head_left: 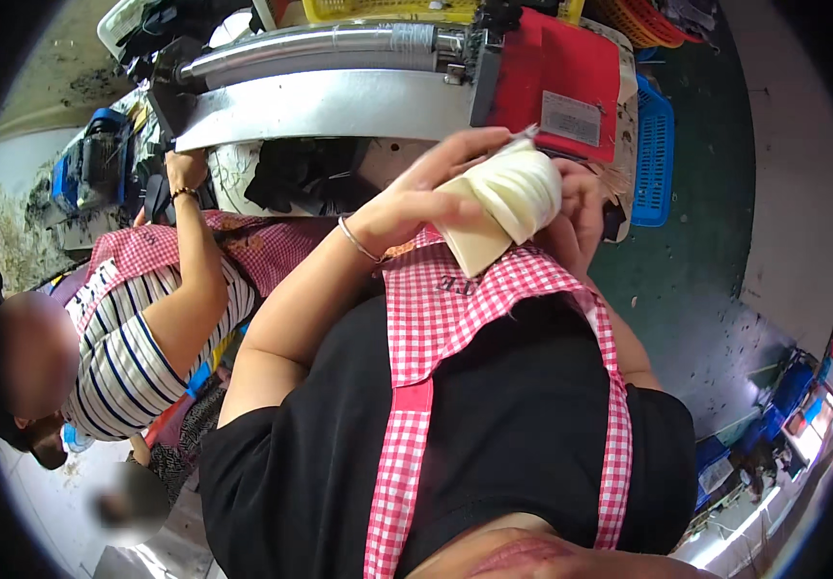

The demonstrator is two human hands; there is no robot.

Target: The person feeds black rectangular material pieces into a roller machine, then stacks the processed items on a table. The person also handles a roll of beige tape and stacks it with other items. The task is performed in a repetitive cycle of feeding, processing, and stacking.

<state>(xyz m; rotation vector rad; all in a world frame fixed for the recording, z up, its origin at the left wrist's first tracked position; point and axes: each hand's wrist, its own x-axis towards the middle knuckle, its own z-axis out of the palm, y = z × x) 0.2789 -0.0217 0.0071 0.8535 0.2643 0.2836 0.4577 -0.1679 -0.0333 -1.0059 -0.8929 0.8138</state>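
In front of my chest I hold a bundle of white, soft-looking strips [518, 193], folded or layered together, with a flat cream piece [479, 236] lying along its left side. My left hand [426, 188], a thin bracelet on its wrist, grips the bundle from the left. The thumb lies over the cream piece and the fingers reach toward the bundle's far end. My right hand [579, 207] wraps round the bundle's right side, with most of its fingers hidden behind it. Just beyond my hands stands a machine with a long metal roller [310, 56].
The machine has a pale front plate [320, 104] and a red housing [571, 77]. A blue basket [655, 154] stands on the right, with an orange basket [634, 24] above it. A co-worker in a striped shirt [137, 372] works close on my left, one hand [185, 172] at the machine.
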